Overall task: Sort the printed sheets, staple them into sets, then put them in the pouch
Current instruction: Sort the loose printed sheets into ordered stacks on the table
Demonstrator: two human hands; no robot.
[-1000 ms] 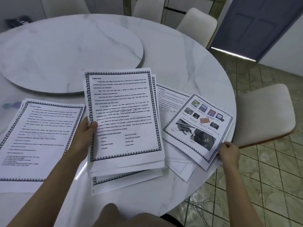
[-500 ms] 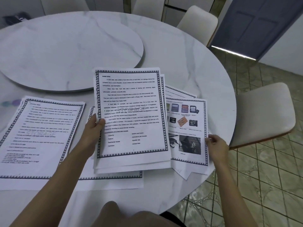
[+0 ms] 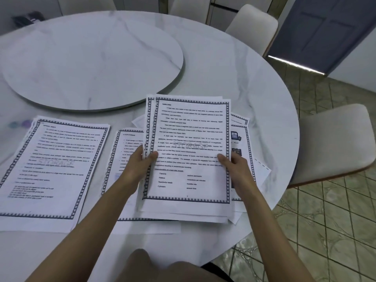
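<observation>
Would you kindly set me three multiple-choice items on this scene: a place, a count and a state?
1. Where does the CLOUD STORAGE sheet lie?
A. on a chair
B. on the table, between the left pile and the held stack
C. on the floor
2. How many hands grip the held stack?
A. none
B. one
C. two
3. How does the held stack's top page face?
A. print up
B. print down
C. folded shut
Answers: 1 B, its heading shows there; 2 C, left hand and right hand each pinch an edge; 3 A, its text shows.
</observation>
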